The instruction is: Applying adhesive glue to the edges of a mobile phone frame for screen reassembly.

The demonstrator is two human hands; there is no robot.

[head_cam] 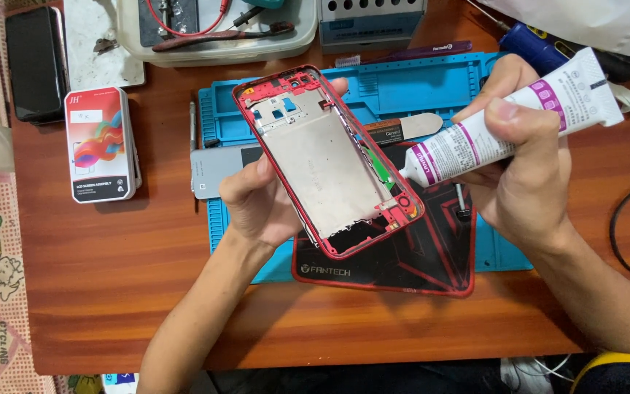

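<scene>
My left hand (257, 201) holds a red phone frame (327, 157) with a bare silver inner plate, tilted above the mats. My right hand (526, 157) grips a white glue tube (508, 128) with purple bands. The tube's nozzle touches the frame's right edge near its lower end. Under both lie a black and red mouse pad (417, 266) and a blue work mat (402, 87).
At the left of the wooden table (111, 277) stands a stack of boxed screen parts (101, 144), with a black phone (34, 62) beside it. A clear tray with tools (216, 33) and a grey box (370, 22) sit at the back. A black ring (621, 241) lies right.
</scene>
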